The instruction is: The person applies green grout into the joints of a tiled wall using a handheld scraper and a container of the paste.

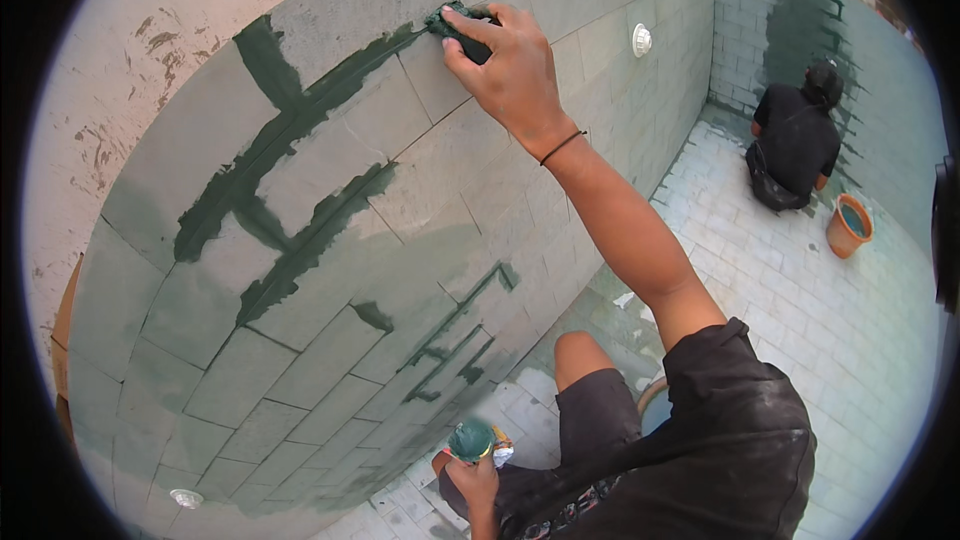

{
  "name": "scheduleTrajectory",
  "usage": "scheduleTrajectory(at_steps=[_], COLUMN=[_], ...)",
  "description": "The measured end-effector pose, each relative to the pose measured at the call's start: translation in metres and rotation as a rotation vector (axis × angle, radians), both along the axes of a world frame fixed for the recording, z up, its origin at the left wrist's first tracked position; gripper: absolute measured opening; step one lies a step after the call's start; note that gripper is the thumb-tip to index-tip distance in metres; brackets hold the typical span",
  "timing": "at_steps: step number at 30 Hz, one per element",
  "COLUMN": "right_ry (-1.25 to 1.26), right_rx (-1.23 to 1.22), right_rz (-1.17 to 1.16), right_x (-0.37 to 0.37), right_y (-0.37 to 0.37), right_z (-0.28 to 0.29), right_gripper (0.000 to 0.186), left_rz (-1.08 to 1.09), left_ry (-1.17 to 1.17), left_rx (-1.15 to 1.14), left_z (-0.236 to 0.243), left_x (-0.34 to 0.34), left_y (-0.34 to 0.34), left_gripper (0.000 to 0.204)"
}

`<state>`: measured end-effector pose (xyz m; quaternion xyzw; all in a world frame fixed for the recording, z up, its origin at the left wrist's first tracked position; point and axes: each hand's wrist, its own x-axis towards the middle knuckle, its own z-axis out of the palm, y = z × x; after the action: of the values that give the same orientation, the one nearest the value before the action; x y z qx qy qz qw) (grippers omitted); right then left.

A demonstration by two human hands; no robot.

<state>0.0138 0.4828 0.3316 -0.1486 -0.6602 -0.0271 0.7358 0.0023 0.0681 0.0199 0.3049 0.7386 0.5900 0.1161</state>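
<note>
Paste cup [471,439] is clamped in left hand [478,486], 6 o'clock. Pad [474,46] is pinched by right hand [517,65] at 12, against tiled wall [430,185]; probably best pressed flat and drawn along the joint [375,62], green smears [212,210] at 10 evened out. Orange bucket [842,239] is seen at 3.

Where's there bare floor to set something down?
The pale floor tiles between your right arm and the orange bucket look free. It's crowded around your legs, with the half-hidden round container and your left hand holding the green-filled cup.
</note>
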Motion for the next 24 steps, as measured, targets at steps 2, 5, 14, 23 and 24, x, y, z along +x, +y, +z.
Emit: scheduleTrajectory(at_steps=[2,5,14,23,24], right_ry=[-0.059,-0.147,-0.065,-0.091,-0.137], right_rx=[-0.033,-0.066,-0.164,-0.162,-0.236], right_rz=[-0.016,-0.017,0.065,0.064,0.096], right_x=[0.003,0.011,0.031,0.02,0.03], right_y=[-0.003,-0.002,0.015,0.025,0.023], right_z=[0.001,-0.001,0.01,-0.01,-0.006], right_gripper=[0.031,0.032,0.031,0.028,0.028], left_rz=[0.007,-0.041,-0.059,-0.103,-0.098], left_ry=[0.009,-0.002,-0.046,-0.029,-0.046], left_rx=[0.001,-0.031,0.014,-0.018,-0.024], left_z=[0.001,-0.002,-0.018,-0.011,-0.012], left_x=[-0.001,-0.008,-0.011,-0.007,-0.008], left_y=[0.003,0.001,0.004,0.01,0.009], left_gripper=[0.015,0.015,0.013,0.014,0.014])
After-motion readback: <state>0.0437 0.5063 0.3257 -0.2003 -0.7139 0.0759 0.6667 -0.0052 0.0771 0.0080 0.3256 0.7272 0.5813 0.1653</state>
